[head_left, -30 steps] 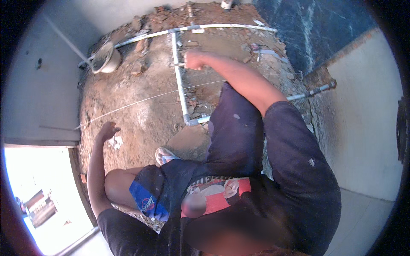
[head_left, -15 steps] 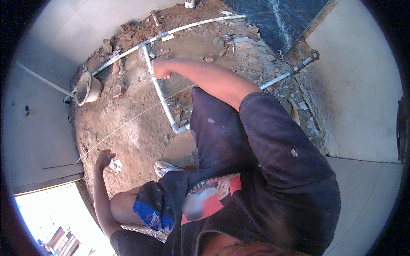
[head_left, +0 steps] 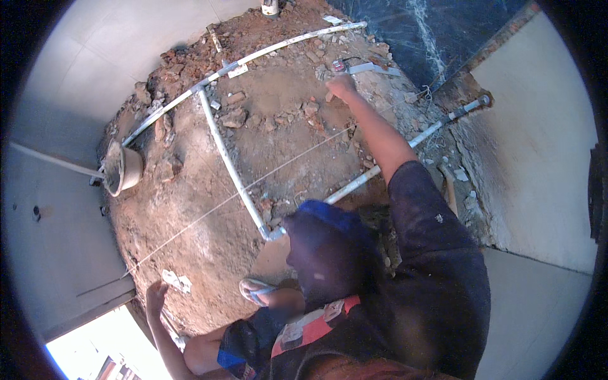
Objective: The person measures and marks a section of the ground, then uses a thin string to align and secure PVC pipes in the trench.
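Observation:
My right hand point(head_left: 342, 87) reaches far across the dirt floor, its fingers curled inward and mostly hidden from above. Just beyond it lie a small red-and-dark item point(head_left: 339, 66), too small to name, and a flat pale strip point(head_left: 370, 68). At the lower left my left hand point(head_left: 156, 296) hangs with its fingers curled, and nothing shows in them. Beside that hand is a crumpled white scrap point(head_left: 177, 281) on the dirt. A taut string point(head_left: 209, 212) runs from the left wall side toward my right forearm, crossing above a white plastic pipe point(head_left: 223, 149).
A long white pipe point(head_left: 278, 45) curves along the far side, with broken rubble point(head_left: 234, 117) near it. Another pipe point(head_left: 354, 185) passes beneath my right arm. A bucket point(head_left: 124, 168) stands by the left wall. My sandalled foot point(head_left: 261, 292) is on the dirt.
My right hand has swung rightward and farther out, from beside the crossing pipe to near the red-and-dark item. My body leans forward, and my left hand sits lower in the picture.

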`<state>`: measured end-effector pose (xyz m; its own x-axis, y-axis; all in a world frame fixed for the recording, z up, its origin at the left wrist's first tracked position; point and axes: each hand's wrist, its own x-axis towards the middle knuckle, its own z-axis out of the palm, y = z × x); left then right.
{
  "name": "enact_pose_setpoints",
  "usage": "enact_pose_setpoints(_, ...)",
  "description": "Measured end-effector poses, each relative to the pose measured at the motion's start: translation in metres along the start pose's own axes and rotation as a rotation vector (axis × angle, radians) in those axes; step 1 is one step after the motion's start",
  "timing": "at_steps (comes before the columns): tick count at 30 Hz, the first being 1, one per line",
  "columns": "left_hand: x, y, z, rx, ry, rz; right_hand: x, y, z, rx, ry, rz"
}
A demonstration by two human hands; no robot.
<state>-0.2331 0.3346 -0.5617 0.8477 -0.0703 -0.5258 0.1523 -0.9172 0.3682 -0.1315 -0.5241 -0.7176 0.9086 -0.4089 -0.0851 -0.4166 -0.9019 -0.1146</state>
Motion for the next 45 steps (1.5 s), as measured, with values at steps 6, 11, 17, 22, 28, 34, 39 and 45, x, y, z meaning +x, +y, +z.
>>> enact_pose_setpoints(6, 0.023, -0.035, -0.022, 0.332, 0.075, -0.045, 0.062, 0.053, 0.058, 0.496, 0.193, 0.675)
enact_pose_setpoints(11, 0.086, -0.069, -0.015, -0.154, -0.042, -0.363, 0.102, 0.094, 0.118, 0.340, 0.171, 0.602)
enact_pose_setpoints(17, 0.098, 0.005, -0.001, -0.212, -0.064, -0.520, 0.112, 0.086, 0.109, 0.410, 0.075, 0.717)
enact_pose_setpoints(22, 0.111, -0.013, 0.002, -0.254, -0.092, -0.551, 0.134, 0.086, 0.111, 0.599, 0.435, 0.738)
enact_pose_setpoints(28, 0.138, -0.022, 0.007, -0.261, -0.134, -0.556, 0.155, 0.080, 0.100, 0.358, 0.131, 0.683)
enact_pose_setpoints(34, 0.148, -0.030, 0.008, -0.277, -0.120, -0.512, 0.154, 0.068, 0.091, 0.330, 0.021, 0.587)
enact_pose_setpoints(39, 0.156, -0.009, 0.015, -0.221, -0.106, -0.483, 0.151, 0.053, 0.075, 0.418, 0.091, 0.619)
enact_pose_setpoints(45, 0.181, 0.096, 0.029, -0.267, -0.063, -0.156, 0.107, 0.006, 0.020, 0.997, 0.136, 0.466)
